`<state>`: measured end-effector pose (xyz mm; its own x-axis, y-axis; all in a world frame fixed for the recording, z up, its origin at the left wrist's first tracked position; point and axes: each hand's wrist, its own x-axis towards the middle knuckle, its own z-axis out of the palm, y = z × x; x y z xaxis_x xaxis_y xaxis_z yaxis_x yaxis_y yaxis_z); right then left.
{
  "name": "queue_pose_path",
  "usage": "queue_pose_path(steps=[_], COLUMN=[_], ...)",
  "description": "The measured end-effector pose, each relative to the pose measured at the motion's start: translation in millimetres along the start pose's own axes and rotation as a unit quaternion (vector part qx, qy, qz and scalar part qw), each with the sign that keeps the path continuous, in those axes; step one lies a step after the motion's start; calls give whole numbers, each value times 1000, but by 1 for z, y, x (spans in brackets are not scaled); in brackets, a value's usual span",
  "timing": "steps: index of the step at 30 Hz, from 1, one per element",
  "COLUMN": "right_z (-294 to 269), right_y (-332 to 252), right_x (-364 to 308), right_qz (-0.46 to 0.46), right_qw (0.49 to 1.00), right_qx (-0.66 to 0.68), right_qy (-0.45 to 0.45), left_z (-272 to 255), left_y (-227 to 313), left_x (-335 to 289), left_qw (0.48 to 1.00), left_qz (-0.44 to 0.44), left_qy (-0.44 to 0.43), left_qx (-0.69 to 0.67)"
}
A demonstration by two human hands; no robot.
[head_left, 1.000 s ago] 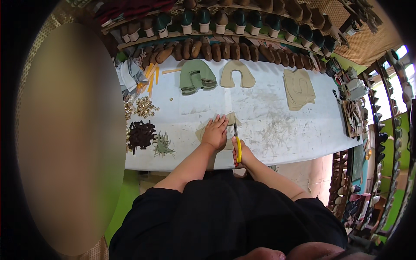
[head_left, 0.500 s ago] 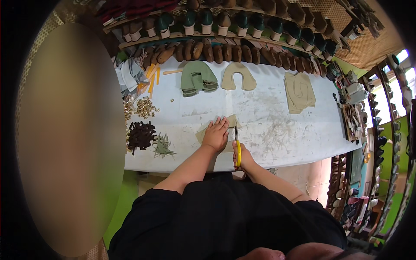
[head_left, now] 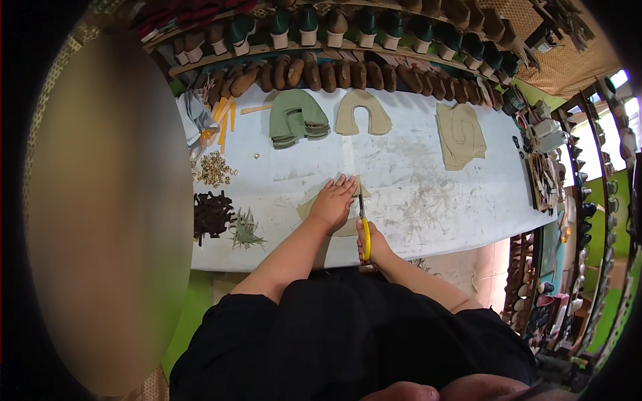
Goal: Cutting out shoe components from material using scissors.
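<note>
My left hand (head_left: 332, 206) lies flat, fingers stretched out, pressing a beige piece of sheet material (head_left: 346, 229) onto the table. Parts of this piece show on both sides of the hand and just past its fingertips; the rest is hidden beneath it. Right beside it, my right hand (head_left: 376, 246) is closed around the yellow handles of a pair of scissors (head_left: 366, 234). The blades point away from me, at the right edge of the beige piece by my left fingertips. Whether the blades are apart is too small to tell.
Green U-shaped pieces (head_left: 284, 120) are stacked at the back, beside beige U-shaped ones (head_left: 346, 119). Beige sheets (head_left: 455, 147) lie right. On the left are small gold-coloured parts (head_left: 214, 170), dark strips (head_left: 210, 217) and green scraps (head_left: 247, 230). Shoe lasts (head_left: 328, 77) line the back.
The whole view has shifted and turned slightly. My right hand and the scissors sit a little farther forward along the beige piece; my left hand stays flat on it.
</note>
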<state>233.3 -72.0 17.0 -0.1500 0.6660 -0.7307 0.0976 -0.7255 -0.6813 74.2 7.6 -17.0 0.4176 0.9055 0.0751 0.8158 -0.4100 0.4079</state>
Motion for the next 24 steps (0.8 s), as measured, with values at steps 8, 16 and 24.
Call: queue_pose_path(steps=[8, 16, 24], right_z=[0, 1, -19], right_y=[-2, -24, -13], right_x=[-5, -8, 7], right_qz=[-5, 10, -13], right_qw=[1000, 1000, 990], right_qx=[-4, -14, -137], right_qy=[14, 25, 24], left_z=[9, 20, 14], left_y=[-10, -21, -18], left_x=[8, 9, 7], left_qw=[999, 998, 998], left_qz=[-12, 17, 20], left_qy=[38, 57, 52], left_qx=[-26, -36, -25])
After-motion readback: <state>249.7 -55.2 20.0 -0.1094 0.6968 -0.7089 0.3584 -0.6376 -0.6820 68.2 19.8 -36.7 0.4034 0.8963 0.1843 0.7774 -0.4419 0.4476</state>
